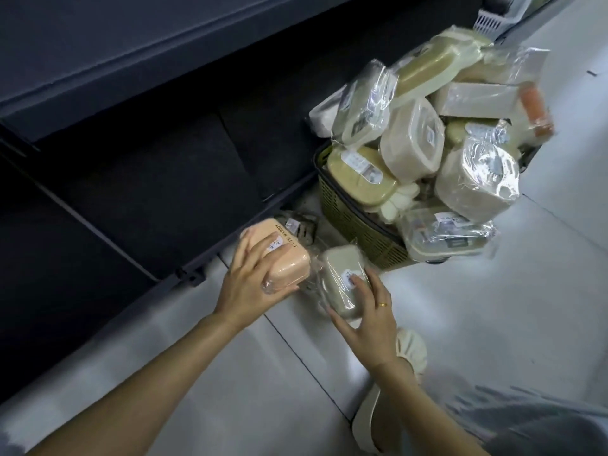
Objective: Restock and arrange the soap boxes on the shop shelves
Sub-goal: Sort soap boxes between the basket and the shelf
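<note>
My left hand [253,278] grips a peach soap box [286,255] wrapped in clear film, just above the floor by the shelf's front edge. Right beside it, my right hand [365,311] holds a pale green wrapped soap box [339,274] from its near side. An olive basket [358,225] stands on the floor behind them, heaped with several wrapped soap boxes [414,139] in cream and beige. The dark bottom shelf [148,179] to the left looks bare.
Another small wrapped item [301,225] lies on the floor between the shelf and the basket. A white lattice basket [490,21] sits at the top right. My cream shoe [411,353] rests on the grey floor tiles [477,307] below my right hand.
</note>
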